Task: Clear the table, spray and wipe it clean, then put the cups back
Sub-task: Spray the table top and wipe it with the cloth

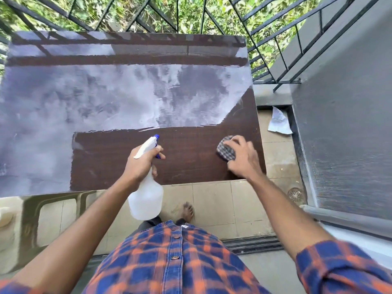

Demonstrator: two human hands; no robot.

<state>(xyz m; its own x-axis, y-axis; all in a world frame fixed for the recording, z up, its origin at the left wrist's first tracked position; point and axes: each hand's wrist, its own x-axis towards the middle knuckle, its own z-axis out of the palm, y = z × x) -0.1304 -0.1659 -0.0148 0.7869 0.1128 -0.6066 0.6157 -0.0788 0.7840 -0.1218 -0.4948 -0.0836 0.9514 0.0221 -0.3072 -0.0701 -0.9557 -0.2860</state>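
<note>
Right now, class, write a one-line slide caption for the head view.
Left hand grips a spray bottle by the table; right hand holds a cloth on its near right corner.

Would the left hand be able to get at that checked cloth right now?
Probably not as things stand. The left hand grips the spray bottle, so its grip is taken, and the right hand already holds the checked cloth. Nothing stands on the tabletop between them.

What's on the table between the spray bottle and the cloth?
Nothing: the head view shows only bare dark tabletop between the bottle and the cloth.
</note>
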